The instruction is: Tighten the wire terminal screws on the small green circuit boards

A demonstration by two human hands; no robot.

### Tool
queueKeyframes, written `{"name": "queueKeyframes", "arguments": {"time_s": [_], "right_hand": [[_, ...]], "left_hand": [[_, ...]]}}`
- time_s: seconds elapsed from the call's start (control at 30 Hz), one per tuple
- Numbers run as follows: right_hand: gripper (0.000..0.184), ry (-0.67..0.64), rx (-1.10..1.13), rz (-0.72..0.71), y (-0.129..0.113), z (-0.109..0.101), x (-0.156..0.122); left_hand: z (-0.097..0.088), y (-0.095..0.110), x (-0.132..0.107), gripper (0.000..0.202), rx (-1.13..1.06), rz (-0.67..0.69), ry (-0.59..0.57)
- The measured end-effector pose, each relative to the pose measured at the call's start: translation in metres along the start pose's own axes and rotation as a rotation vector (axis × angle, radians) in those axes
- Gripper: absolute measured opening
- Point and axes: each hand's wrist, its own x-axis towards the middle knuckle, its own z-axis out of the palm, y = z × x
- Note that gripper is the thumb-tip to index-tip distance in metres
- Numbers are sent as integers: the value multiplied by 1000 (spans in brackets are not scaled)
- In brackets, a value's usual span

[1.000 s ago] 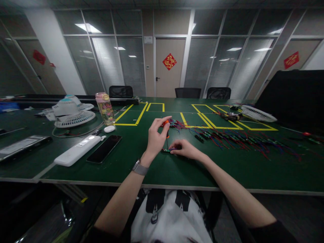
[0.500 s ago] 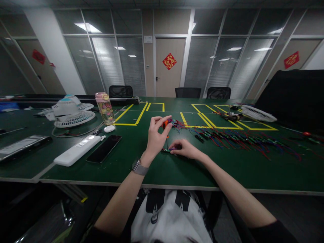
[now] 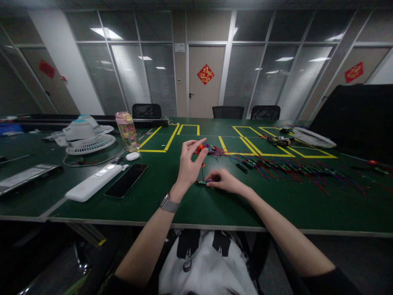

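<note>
My left hand [image 3: 189, 164], with a watch on its wrist, has its thumb and fingers around the orange handle of a screwdriver [image 3: 200, 148]. The screwdriver stands upright, its thin dark shaft pointing down at a small green circuit board [image 3: 201, 182] on the table. Whether the tip touches the board is too small to tell. My right hand [image 3: 225, 180] rests on the table with its fingers closed on the board's right end; part of the board is hidden under those fingers. Just beyond my hands lies a bunch of wired boards [image 3: 211, 149].
A long row of wired circuit boards [image 3: 285, 167] runs to the right on the green table [image 3: 196, 209]. To the left are a phone [image 3: 126, 180], a white power bank [image 3: 93, 183], a white earbud case [image 3: 132, 156], a bottle [image 3: 127, 133] and white fans [image 3: 89, 144].
My left thumb and fingers have shifted slightly around the screwdriver handle, and more of the orange shows between them. My right hand and the board have stayed in place.
</note>
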Motion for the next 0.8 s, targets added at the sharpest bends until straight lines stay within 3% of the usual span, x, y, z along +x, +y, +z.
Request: {"name": "queueKeyframes", "arguments": {"time_s": [0.17, 0.4, 0.63, 0.8], "right_hand": [[22, 2, -18, -13, 0, -1, 0], [21, 0, -18, -22, -2, -2, -2], [20, -4, -10, -27, -1, -2, -1], [20, 9, -43, -42, 0, -2, -1]], "left_hand": [[2, -1, 0, 33, -171, -40, -101], [0, -1, 0, 25, 12, 29, 49], [0, 2, 0, 25, -72, 37, 15], [0, 4, 1, 28, -199, -38, -88]]}}
